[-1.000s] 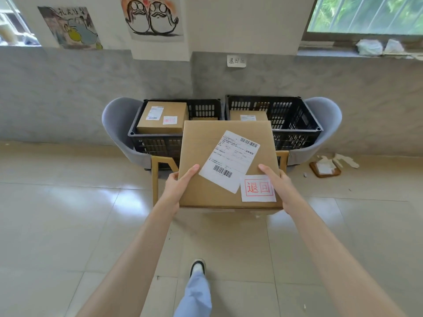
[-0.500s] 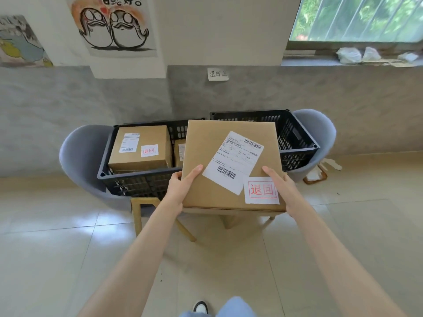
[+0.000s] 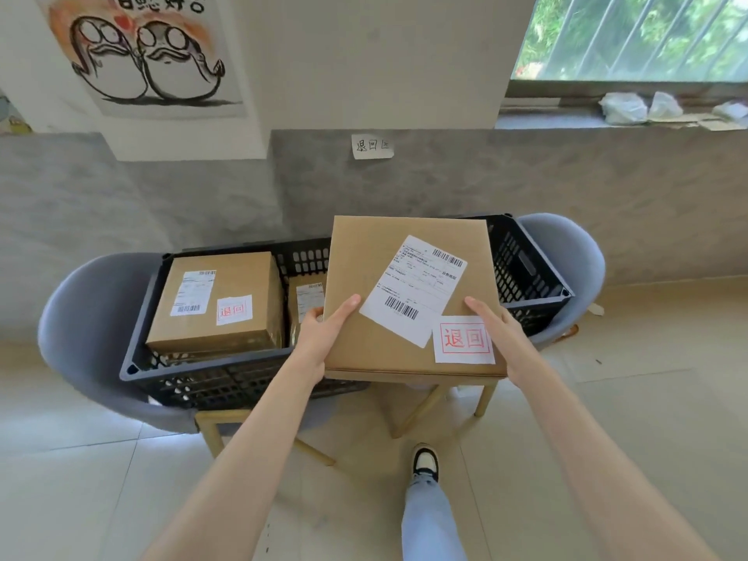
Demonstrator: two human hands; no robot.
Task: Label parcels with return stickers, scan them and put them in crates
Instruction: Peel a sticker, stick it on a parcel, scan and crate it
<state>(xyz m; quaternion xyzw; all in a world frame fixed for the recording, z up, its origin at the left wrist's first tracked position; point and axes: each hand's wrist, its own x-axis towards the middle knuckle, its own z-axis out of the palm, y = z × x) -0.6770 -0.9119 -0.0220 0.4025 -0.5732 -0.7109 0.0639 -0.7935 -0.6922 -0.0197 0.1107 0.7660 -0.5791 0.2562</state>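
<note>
Head view, flat brown parcel (image 3: 376,317) with barcode label (image 3: 413,291), red-stamped sticker (image 3: 463,340), gripped by left hand (image 3: 324,338), right hand (image 3: 500,332).

A flat brown cardboard parcel (image 3: 388,301) is held level in the air, its far part over the right black crate (image 3: 526,273). On its top a white shipping label (image 3: 413,289) with barcodes lies askew, and a white return sticker (image 3: 463,339) with red characters sits at the near right corner. The left black crate (image 3: 170,378) holds a labelled box (image 3: 216,301) with its own red sticker (image 3: 234,309), and a second box (image 3: 305,301) just beside it.
</note>
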